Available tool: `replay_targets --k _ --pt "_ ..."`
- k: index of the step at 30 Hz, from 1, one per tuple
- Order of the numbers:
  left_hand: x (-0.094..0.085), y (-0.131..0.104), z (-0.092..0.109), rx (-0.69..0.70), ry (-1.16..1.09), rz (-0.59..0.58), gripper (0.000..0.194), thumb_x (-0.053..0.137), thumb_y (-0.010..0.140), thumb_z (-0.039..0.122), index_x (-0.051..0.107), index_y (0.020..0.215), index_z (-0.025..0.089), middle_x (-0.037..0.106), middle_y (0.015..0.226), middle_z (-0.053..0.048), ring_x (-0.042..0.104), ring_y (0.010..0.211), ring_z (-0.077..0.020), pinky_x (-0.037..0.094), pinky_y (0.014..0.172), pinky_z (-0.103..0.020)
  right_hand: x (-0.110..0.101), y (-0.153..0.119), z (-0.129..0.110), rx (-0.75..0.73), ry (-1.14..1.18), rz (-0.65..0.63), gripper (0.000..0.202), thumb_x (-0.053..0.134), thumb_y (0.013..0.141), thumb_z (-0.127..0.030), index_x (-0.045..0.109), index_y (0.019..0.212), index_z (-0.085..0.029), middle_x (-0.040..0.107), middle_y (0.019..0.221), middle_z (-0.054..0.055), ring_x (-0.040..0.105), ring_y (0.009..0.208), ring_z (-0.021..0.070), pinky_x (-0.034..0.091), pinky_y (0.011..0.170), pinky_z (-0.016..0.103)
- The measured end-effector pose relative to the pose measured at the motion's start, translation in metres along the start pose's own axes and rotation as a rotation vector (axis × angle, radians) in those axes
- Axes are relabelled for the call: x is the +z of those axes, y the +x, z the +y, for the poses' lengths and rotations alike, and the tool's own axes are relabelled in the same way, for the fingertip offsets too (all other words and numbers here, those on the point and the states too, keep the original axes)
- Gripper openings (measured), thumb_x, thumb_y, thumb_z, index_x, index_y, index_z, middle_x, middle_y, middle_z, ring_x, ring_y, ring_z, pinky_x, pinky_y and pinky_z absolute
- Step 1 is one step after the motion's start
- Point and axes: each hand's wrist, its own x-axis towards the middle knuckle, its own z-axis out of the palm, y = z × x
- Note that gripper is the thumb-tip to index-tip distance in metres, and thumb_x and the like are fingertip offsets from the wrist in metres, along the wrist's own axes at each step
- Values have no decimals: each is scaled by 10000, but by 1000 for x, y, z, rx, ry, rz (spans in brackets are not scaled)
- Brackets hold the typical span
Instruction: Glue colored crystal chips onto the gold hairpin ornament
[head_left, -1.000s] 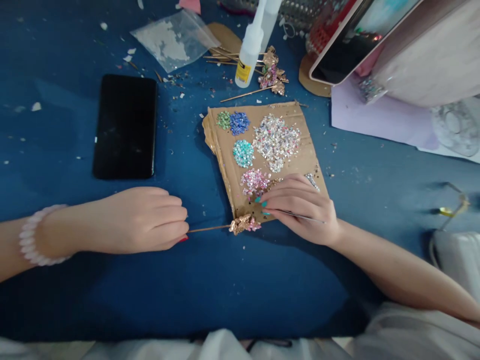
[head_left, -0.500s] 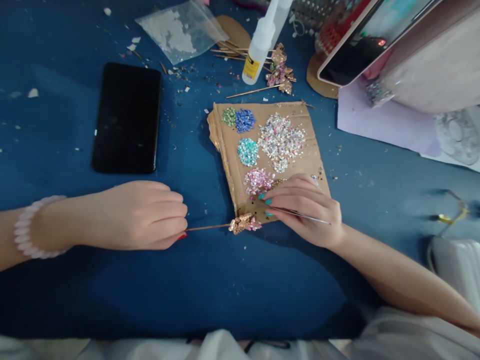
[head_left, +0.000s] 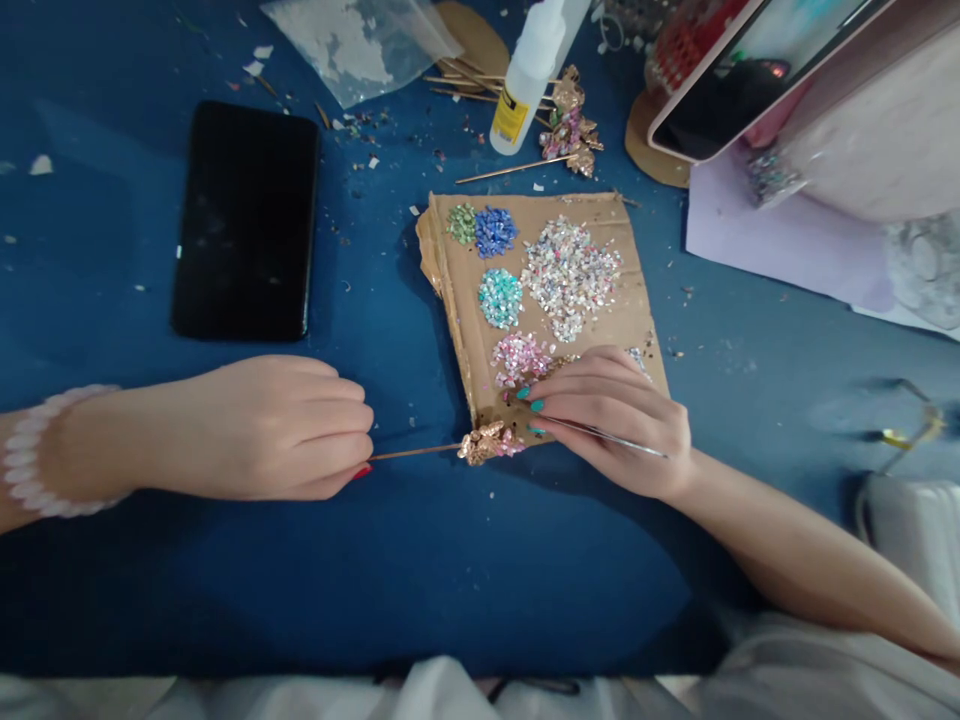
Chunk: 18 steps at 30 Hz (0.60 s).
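Observation:
My left hand [head_left: 292, 428] is closed around the end of a thin copper-coloured hairpin [head_left: 416, 453]. Its gold leaf-and-flower head [head_left: 484, 443], set with pink pieces, rests at the lower left corner of a cardboard square [head_left: 600, 330]. My right hand [head_left: 615, 415] pinches metal tweezers [head_left: 611, 437], whose tips point left over the cardboard, close to the pin's head; whether they grip a piece is too small to tell. Just above the fingers lies a pile of pink chips [head_left: 520, 358]. Turquoise [head_left: 500, 298], blue [head_left: 496, 231], green [head_left: 462, 223] and clear chips [head_left: 570, 270] form separate piles.
A black phone-like slab [head_left: 246, 220] lies left of the cardboard. Behind it are a plastic bag of white flakes [head_left: 341, 45], a glue bottle [head_left: 517, 90] and several gold hairpins [head_left: 574, 130]. A propped phone [head_left: 750, 80] stands at the upper right, over lilac paper [head_left: 780, 235].
The view has shifted slightly, so objects at the back sit a little higher and farther outward. Both hands keep their hold, with the hairpin and tweezers almost still.

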Motion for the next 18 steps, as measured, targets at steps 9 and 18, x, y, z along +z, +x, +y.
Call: replay_targets --k 9,18 --pt "0 3 1 -24 -28 17 237 527 996 236 626 784 277 579 683 30 487 627 -163 410 574 -351 -1 0 0 -22 -1 -9 146 800 916 -122 681 998 -139 810 951 96 793 855 201 602 805 371" --pt "-1 4 -2 7 -12 -12 347 428 1087 253 629 804 247 596 698 24 523 651 -162 422 584 -335 -6 1 -5 10 57 -10 143 778 929 -103 675 1024 -133 806 954 106 792 878 206 604 778 365"
